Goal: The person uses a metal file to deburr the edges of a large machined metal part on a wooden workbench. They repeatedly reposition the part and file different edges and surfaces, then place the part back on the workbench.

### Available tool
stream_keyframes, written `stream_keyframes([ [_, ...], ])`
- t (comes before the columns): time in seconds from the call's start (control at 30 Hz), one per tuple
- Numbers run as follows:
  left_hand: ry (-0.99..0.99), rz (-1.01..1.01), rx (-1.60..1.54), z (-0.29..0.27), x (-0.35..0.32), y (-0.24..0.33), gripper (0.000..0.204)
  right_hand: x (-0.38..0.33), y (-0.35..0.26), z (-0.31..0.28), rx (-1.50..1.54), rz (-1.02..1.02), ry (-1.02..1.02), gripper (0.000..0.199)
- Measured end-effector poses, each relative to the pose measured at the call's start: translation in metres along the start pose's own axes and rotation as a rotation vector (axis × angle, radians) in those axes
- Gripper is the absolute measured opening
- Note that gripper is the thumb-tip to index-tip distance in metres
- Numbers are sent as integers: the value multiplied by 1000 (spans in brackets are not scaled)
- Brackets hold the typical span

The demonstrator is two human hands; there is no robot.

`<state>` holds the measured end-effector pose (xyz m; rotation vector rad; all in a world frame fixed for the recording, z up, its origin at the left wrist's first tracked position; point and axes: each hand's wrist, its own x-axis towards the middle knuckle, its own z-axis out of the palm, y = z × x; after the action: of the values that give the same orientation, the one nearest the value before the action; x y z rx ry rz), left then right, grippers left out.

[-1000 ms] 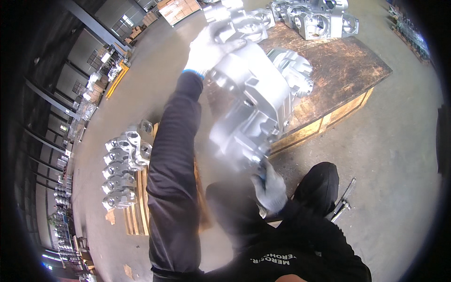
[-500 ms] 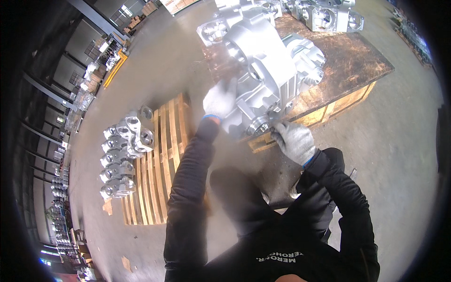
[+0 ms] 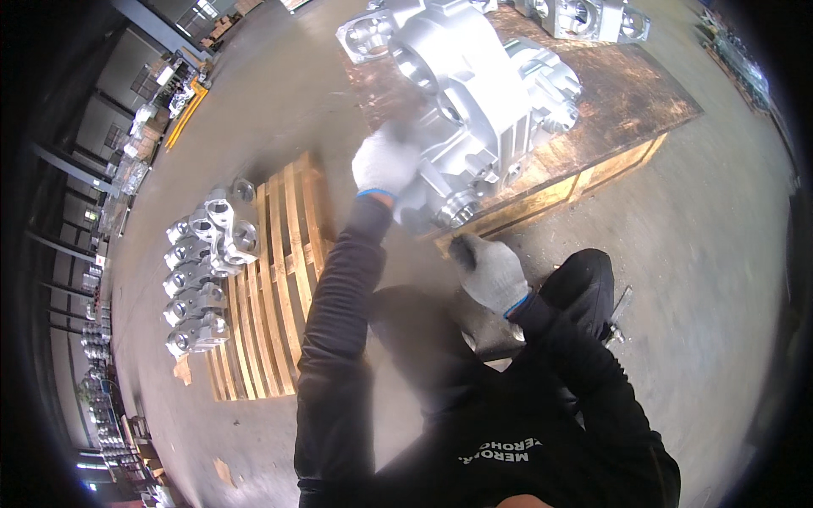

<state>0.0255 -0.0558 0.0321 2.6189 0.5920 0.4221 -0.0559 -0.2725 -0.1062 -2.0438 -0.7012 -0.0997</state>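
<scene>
A large silver metal casting [image 3: 474,93] with round bores and ribs rests on the wooden crate in front of me. Its near end carries a shiny round boss [image 3: 458,209]. At the casting's left edge is my left hand [image 3: 386,162] in a white glove with a blue cuff, gripping that side; its fingertips are blurred. Just below the boss, apart from it, my right hand [image 3: 491,273] is closed, its glove darkened at the fingertips. Whatever those fingers hold, if anything, is hidden.
The casting's wooden crate [image 3: 631,93] has a worn brown top. Smaller silver castings [image 3: 584,19] stand at its far side. To the left, several silver parts [image 3: 195,292] line the edge of a slatted pallet [image 3: 275,279]. A metal tool [image 3: 621,313] lies by my right knee.
My right hand has drawn back from the round boss, down and to the left. My left hand stays at the casting's left edge. The whole view has shifted slightly.
</scene>
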Motion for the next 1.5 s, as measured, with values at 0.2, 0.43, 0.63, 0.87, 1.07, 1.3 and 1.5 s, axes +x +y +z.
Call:
stream_keyframes([
  [0.2,43,40,-1,2,2,-6,41,56,-26,-88,-226,-53,-105,29],
  [0.43,40,58,-8,6,3,-11,46,40,30,-69,50,2,-51,32],
  [0.63,50,4,1,3,-1,1,48,-4,41,11,189,225,94,28],
  [0.87,54,19,-15,2,-3,1,50,-5,-1,-8,469,146,-112,35],
  [1.07,108,176,-71,3,0,-10,46,21,54,-55,1,248,22,38],
  [1.3,-18,222,-16,0,17,-17,48,37,97,-106,-274,-100,111,31],
  [1.5,-79,320,-81,3,39,-8,46,44,92,-122,-552,-166,107,27],
])
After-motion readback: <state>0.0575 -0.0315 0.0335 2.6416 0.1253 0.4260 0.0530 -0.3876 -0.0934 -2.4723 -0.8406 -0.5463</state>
